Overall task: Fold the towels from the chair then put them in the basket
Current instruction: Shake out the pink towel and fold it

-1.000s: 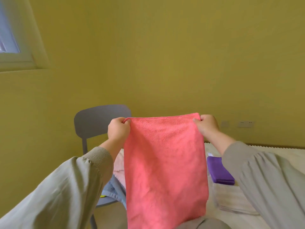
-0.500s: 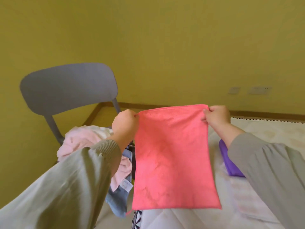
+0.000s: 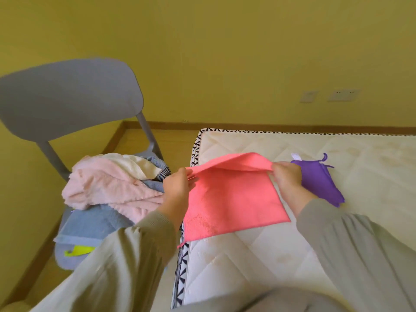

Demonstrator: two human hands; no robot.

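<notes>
Down it comes: half a second ago the coral towel hung in the air, and now its lower half lies flat on the mattress, close to the bed's left edge, with one near corner just poking over the patterned border. The left grip pinches the towel's top left corner, fingers curled round the hem; the right grip pinches the top right corner the same way. Between them the upper edge is raised and bows away from the person, so the cloth is not fully laid out yet.

I'd call this the start of the fold; with the bed taking the weight, the raised edge looks ready to be carried toward the near hem, and the corners will want lining up.

Just beyond the right grip, a folded purple cloth lies on the mattress, partly behind that hand. Over on the grey chair there's plenty waiting: a pale pink towel heaped on a blue towel, a cream one tucked behind, and something yellow-green peeking out underneath. No basket is in view, so this job is a long way from finished.
</notes>
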